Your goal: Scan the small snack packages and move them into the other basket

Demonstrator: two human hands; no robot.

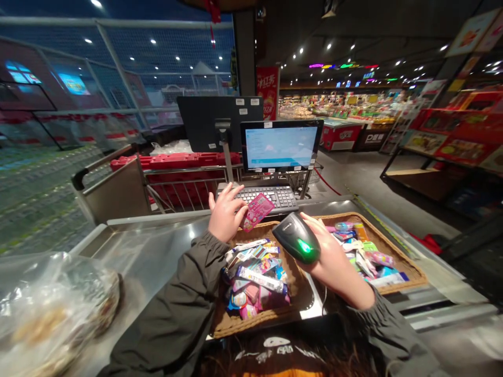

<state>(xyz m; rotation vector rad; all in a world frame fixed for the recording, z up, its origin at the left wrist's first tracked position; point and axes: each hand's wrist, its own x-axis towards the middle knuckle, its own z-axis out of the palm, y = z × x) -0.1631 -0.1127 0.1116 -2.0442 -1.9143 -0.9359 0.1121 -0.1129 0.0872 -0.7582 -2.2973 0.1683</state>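
A pink packet (pixel 258 212) sits pinched in the fingers (pixel 237 206) of the left hand (pixel 227 213), held over the far rim of the basket and just beside the nose of a handheld barcode scanner (pixel 296 238), whose green light is lit and which the right hand (pixel 334 267) grips with its fingers closed around it. Beneath both hands, a wicker basket (pixel 236 327) holds heaps of small snack packets (pixel 255 277) on a steel surface (pixel 145 262), with a keyboard (pixel 267 196) and a checkout monitor (pixel 281 145) beyond and a plastic bag (pixel 51 309) to the left.
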